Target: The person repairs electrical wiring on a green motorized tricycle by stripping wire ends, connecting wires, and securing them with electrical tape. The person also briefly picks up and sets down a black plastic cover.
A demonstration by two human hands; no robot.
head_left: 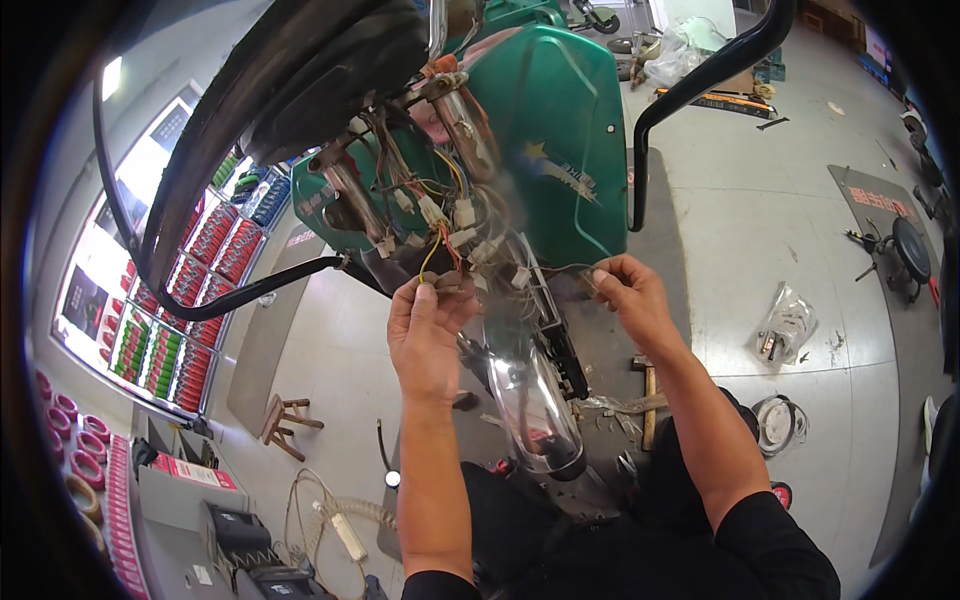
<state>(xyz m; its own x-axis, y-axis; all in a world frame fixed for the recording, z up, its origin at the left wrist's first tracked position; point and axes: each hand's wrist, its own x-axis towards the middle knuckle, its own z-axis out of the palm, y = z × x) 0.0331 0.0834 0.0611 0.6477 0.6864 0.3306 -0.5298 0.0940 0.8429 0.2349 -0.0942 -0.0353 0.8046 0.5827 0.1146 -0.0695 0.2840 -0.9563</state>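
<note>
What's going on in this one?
A person is working by hand on exposed vehicle wiring. The left hand pinches at the end of a yellow wire, while the right hand grips a thin wire farther right. White connectors hang beside a green panel, above a chrome fender.

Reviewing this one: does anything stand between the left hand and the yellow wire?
Nothing visible does: the yellow wire runs right to the fingertips of the left hand. The white connectors sit farther up, not in between.
</note>
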